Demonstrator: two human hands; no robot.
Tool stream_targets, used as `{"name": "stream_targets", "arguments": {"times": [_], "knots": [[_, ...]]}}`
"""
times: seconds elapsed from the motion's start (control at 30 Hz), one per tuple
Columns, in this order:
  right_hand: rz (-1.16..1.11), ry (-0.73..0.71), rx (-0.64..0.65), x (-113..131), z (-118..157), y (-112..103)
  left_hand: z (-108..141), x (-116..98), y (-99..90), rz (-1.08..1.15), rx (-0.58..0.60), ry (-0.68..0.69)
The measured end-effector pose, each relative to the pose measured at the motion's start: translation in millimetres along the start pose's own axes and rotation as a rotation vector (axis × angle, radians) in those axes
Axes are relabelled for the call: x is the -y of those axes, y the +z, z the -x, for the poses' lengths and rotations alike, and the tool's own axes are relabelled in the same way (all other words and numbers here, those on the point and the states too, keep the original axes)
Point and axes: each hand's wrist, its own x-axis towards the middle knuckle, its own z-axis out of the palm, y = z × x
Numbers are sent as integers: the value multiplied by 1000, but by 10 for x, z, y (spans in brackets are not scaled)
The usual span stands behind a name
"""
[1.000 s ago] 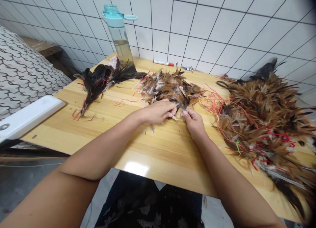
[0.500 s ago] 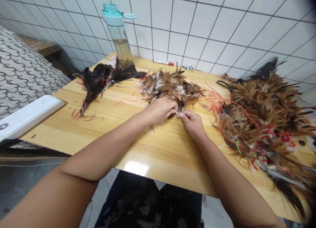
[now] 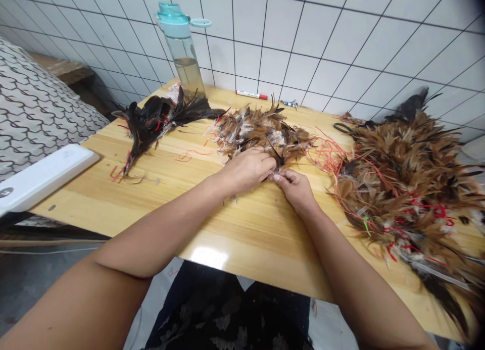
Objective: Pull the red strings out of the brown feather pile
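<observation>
My left hand [image 3: 250,169] is closed at the front edge of a pile of brown feathers [image 3: 261,125] in the middle of the wooden table. Its fingertips curl over and hide what they hold. Close beside it, my right hand [image 3: 296,187] pinches the base of a small feather tuft [image 3: 279,164] between thumb and forefinger. The fingertips of both hands nearly meet there. Small bits of fluff lie on the wood below my left hand.
Black feathers [image 3: 146,122] lie at the left, near a bottle [image 3: 185,52] and a white device [image 3: 45,176]. A red-capped marker [image 3: 251,94] is by the tiled wall. Red strings [image 3: 329,152] adjoin a large brown feather heap [image 3: 413,163] at the right.
My left hand has rolled over slightly, and its fingers are now curled lower over the tuft. My right hand has barely moved.
</observation>
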Motion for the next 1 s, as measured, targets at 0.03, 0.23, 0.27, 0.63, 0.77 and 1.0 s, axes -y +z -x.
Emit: {"name": "stream_targets", "arguments": {"times": [0.03, 0.23, 0.27, 0.63, 0.77, 1.0], "knots": [[1, 6, -9, -4, -1, 2, 0, -1, -17, 20, -21, -1], [15, 32, -78, 25, 8, 1, 52, 131, -256, 114, -24, -85], [13, 37, -81, 38, 10, -1, 69, 173, -297, 163, 82, -81], [7, 59, -70, 73, 28, -12, 125, 252, -302, 148, 519, -150], [22, 57, -69, 72, 27, -10, 89, 222, -297, 198, 452, -114], [35, 47, -54, 90, 34, -5, 61, 144, -345, 313, 275, -208]]}}
